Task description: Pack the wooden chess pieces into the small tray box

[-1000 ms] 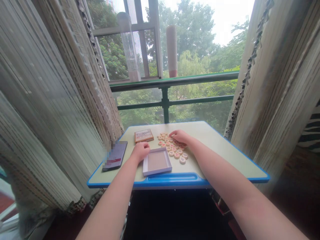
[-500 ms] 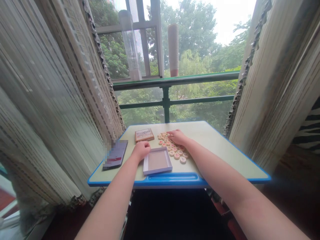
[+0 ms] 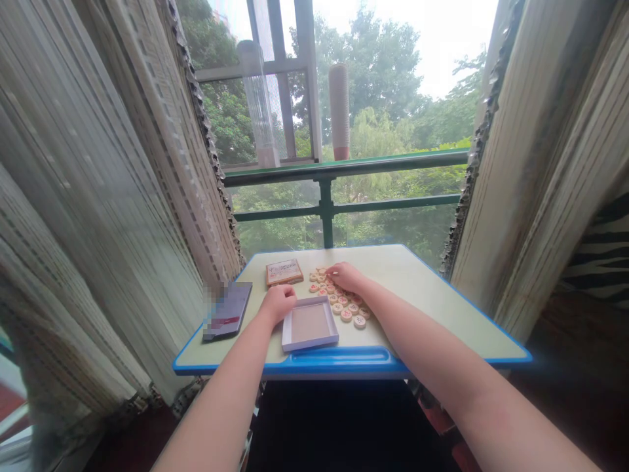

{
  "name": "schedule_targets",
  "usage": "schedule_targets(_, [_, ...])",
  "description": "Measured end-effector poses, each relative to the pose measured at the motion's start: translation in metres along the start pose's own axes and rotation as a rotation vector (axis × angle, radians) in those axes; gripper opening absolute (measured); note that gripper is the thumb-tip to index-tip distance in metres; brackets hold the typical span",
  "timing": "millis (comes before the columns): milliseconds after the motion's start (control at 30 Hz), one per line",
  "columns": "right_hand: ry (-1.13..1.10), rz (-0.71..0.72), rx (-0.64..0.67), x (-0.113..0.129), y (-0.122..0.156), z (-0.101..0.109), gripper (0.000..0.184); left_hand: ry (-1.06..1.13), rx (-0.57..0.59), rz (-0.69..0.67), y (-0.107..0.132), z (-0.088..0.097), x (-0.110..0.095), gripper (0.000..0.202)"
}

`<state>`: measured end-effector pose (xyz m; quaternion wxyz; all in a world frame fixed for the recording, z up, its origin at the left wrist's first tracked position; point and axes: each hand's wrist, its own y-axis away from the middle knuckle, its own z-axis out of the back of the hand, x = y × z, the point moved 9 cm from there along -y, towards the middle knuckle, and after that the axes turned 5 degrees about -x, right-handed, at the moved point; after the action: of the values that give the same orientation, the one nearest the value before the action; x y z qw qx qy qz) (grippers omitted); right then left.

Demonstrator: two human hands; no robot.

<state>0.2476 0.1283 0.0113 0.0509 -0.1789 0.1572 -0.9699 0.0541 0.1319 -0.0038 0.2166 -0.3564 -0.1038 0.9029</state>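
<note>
Round wooden xiangqi pieces (image 3: 346, 315) with red and dark characters lie in a loose cluster at the middle of the table. My right hand (image 3: 346, 277) reaches over the far part of the cluster, its fingers bent down and together on a piece; the piece itself is mostly hidden. A shallow white-sided box (image 3: 309, 322) with a bare tan bottom sits left of the pieces. My left hand (image 3: 279, 303) is curled closed at its far left corner, and what its fingers grip is hidden. Behind that hand is a wooden-edged lid or box with printed characters (image 3: 284, 271).
A dark flat folder or case (image 3: 230, 313) lies at the table's left. The pale table (image 3: 432, 308) has a blue rim and a blue tray groove (image 3: 339, 356) along the front. Curtains (image 3: 511, 164) hang at both sides, and a green railing (image 3: 393, 162) stands behind.
The view has tilted slightly upward, so the table sits lower in the picture. My right hand has shifted a little to the left over the pieces. My left hand stays at the box corner.
</note>
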Motion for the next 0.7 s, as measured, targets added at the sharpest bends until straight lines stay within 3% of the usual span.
schedule_targets(700, [-0.132, -0.219, -0.034, -0.011, 0.011, 0.018, 0.018, 0.041, -0.018, 0.012, 0.0, 0.001, 0.005, 0.016])
